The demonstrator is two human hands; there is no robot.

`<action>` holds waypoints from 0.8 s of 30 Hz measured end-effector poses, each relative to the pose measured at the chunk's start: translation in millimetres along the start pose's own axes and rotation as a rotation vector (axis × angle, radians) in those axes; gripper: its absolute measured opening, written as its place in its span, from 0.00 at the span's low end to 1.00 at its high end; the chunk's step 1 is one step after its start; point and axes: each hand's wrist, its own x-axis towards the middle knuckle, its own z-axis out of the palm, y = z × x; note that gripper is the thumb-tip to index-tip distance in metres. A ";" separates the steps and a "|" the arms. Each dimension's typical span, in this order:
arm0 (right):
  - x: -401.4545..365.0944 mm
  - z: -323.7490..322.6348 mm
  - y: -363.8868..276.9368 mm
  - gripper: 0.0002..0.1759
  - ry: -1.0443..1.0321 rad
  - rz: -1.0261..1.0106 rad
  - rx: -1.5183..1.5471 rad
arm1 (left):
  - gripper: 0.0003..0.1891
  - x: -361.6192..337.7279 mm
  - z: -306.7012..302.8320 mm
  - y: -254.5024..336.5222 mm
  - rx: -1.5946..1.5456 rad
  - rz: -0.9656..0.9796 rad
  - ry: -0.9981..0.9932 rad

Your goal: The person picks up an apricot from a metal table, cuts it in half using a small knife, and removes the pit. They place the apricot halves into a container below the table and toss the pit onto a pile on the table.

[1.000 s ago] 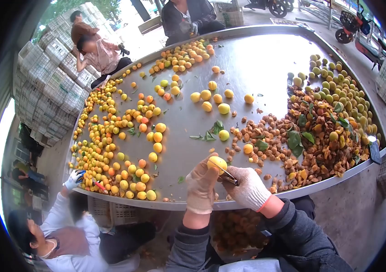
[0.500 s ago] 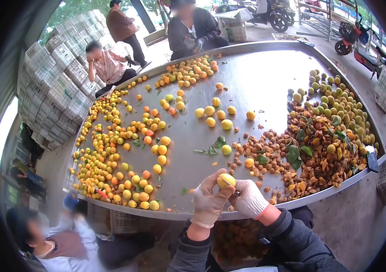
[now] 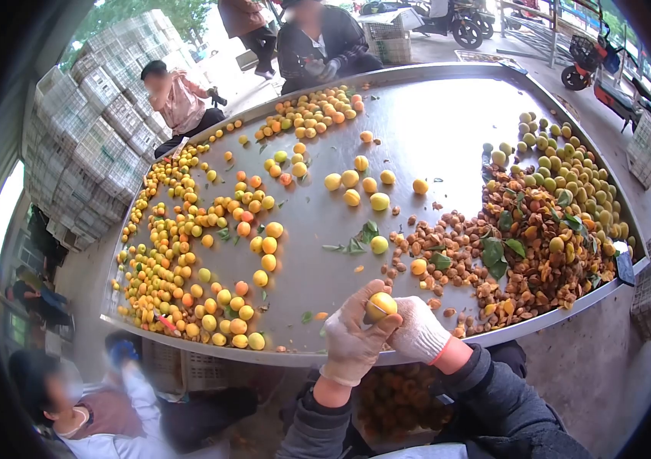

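My left hand [image 3: 352, 340], in a pale work glove, holds a yellow apricot [image 3: 381, 307] between thumb and fingers above the near edge of the metal table. A thin line runs along the side of the fruit. Close against it is my right hand [image 3: 420, 330], in a white knitted glove, its fingers closed. Whatever those fingers grip is hidden. Beyond my hands lie a single apricot [image 3: 379, 245], some green leaves [image 3: 356, 243] and a spread of brown pits [image 3: 436, 237].
A metal table [image 3: 318, 283] with raised rims carries many loose apricots [image 3: 180, 260] on the left. To the right are heaped split apricot pieces [image 3: 536, 245] and greenish fruit [image 3: 562, 168]. Co-workers sit around the table. Stacked crates [image 3: 96, 130] stand behind; scooters [image 3: 463, 27] are parked beyond.
The apricot has turned a little in my left hand, and my right hand has shifted slightly around it. The view tilted slightly. At the back left, a seated person's hand left their face.
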 end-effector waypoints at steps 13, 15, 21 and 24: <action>-1.6 -2.8 -8.9 0.13 -0.064 -0.051 0.118 | 0.31 -5.7 -7.7 -3.1 -0.302 -0.201 -0.114; -2.0 -0.2 -2.1 0.12 -0.074 -0.023 0.125 | 0.31 -6.2 -9.0 -2.0 -0.233 -0.209 -0.105; -3.7 7.4 5.3 0.10 0.052 -0.071 0.084 | 0.31 3.1 -10.7 0.3 0.337 0.236 -0.043; -2.6 4.3 0.7 0.10 0.025 -0.039 0.117 | 0.30 6.4 -10.6 2.5 0.567 0.429 -0.029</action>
